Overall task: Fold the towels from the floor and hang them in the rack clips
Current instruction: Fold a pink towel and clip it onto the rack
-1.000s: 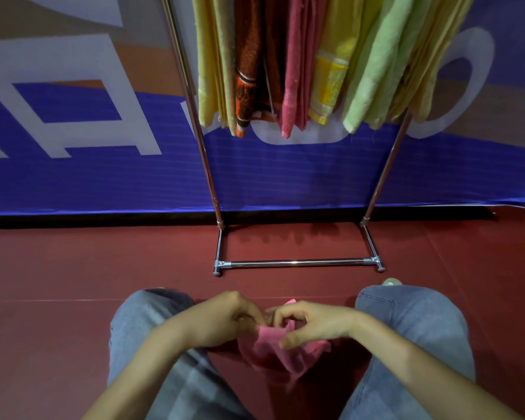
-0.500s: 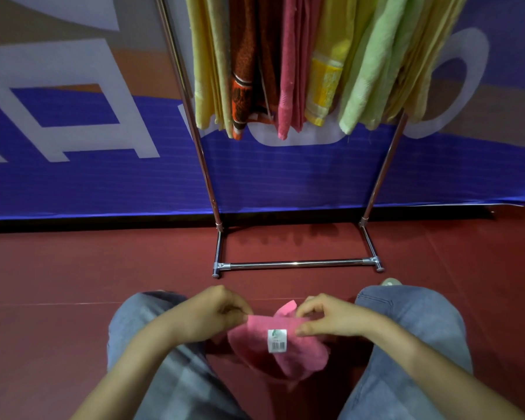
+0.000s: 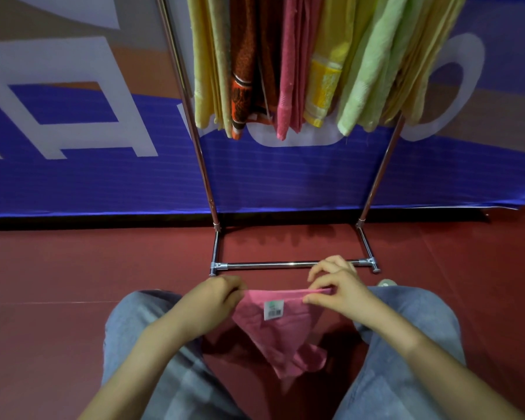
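You hold a pink towel [image 3: 273, 338] by its top edge, pulled straight between your left hand [image 3: 215, 301] and right hand [image 3: 337, 291], between your knees. It droops to a crumpled point, with its white barcode label [image 3: 273, 309] facing you. Beyond it, the chrome rack [image 3: 205, 177] carries hanging towels [image 3: 288, 71]: yellow, orange, pink and green.

rack [image 3: 270, 264] top cut off, label [image 3: 273, 310] unreadable

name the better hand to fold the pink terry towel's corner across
Probably the right hand: it pinches its corner of the pink terry towel with fingertips, free to swing across; left hand fists its corner, a steadier anchor.
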`<state>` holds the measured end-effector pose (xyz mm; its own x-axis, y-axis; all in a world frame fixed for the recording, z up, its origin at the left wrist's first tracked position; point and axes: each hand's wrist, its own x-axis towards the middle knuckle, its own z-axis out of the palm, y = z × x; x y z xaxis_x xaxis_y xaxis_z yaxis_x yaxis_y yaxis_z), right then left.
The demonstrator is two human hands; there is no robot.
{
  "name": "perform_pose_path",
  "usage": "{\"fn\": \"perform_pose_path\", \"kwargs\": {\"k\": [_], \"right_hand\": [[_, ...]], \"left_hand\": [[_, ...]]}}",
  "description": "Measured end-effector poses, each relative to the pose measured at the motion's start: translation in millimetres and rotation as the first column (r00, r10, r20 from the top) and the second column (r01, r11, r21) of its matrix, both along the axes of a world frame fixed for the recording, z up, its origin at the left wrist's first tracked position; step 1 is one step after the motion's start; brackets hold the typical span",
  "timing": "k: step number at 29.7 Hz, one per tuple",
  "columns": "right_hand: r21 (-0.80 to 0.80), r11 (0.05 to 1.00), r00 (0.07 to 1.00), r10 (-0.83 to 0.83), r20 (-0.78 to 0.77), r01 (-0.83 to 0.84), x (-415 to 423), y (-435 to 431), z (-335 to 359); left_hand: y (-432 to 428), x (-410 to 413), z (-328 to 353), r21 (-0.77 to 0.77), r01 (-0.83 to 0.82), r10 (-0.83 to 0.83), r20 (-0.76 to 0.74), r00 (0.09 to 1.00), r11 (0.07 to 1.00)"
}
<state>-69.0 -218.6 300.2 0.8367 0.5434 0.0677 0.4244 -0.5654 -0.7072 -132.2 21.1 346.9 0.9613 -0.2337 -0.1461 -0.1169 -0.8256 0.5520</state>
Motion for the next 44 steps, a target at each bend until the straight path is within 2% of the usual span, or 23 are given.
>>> {"fn": "perform_pose_path", "kwargs": {"k": [3,6,8,10,14,17,20,23,28,33,38,41,44], "right_hand": [[0.152,0.985,0.974,-0.052,-0.220,0.086,2.1,-6.0,-1.1],[0.171,0.968,0.948,-0.126,-0.292,0.182,6.1,-14.3,1.3],[0.166,0.962,0.952,-0.169,-0.256,0.216,12.1,-13.9,13.8],[0.205,0.948,0.965,-0.217,-0.149,0.245,21.5,-9.2,37.9],[0.406,0.888,0.966,-0.256,0.045,0.217,40.4,-0.7,117.9],[0.478,0.868,0.968,-0.219,0.120,0.137,44.8,-0.9,155.8],[0.439,0.884,0.960,-0.242,0.139,0.160,46.3,2.4,156.2],[0.503,0.843,0.946,-0.295,0.131,0.193,45.0,1.6,157.8],[0.551,0.819,0.929,-0.313,0.199,0.158,39.5,1.0,176.6],[0.560,0.788,0.942,-0.333,0.035,0.257,35.0,4.0,161.4],[0.528,0.753,0.914,-0.384,-0.133,0.393,27.1,12.8,126.8],[0.481,0.760,0.900,-0.381,-0.213,0.436,21.5,20.5,109.2],[0.487,0.753,0.893,-0.317,-0.320,0.442,12.2,32.9,96.7]], "left_hand": [[1.6,0.7,2.8,-0.034,-0.058,0.060,0.045,0.997,0.998],[2.4,3.7,4.2,-0.030,-0.073,0.076,0.105,0.992,0.997],[3.7,8.8,12.0,-0.002,-0.052,0.052,0.149,0.988,0.999],[6.2,17.7,29.7,0.059,-0.020,0.006,0.237,0.971,0.998],[12.1,37.0,88.6,0.068,-0.055,0.012,0.516,0.857,0.996],[16.0,44.1,118.8,0.048,-0.114,0.061,0.614,0.787,0.992],[11.5,46.0,122.0,0.056,-0.170,0.104,0.592,0.799,0.984],[2.3,43.8,121.4,0.059,-0.219,0.145,0.580,0.802,0.974],[1.1,34.6,139.8,-0.227,-0.171,0.264,0.491,0.830,0.959],[-7.4,30.2,130.8,-0.334,-0.224,0.344,0.363,0.866,0.916],[-13.6,25.8,95.5,-0.442,-0.292,0.411,0.201,0.889,0.848],[-22.7,23.9,79.5,-0.452,-0.335,0.458,0.195,0.867,0.827],[-36.3,20.7,68.7,-0.405,-0.349,0.473,0.260,0.842,0.845]]}}
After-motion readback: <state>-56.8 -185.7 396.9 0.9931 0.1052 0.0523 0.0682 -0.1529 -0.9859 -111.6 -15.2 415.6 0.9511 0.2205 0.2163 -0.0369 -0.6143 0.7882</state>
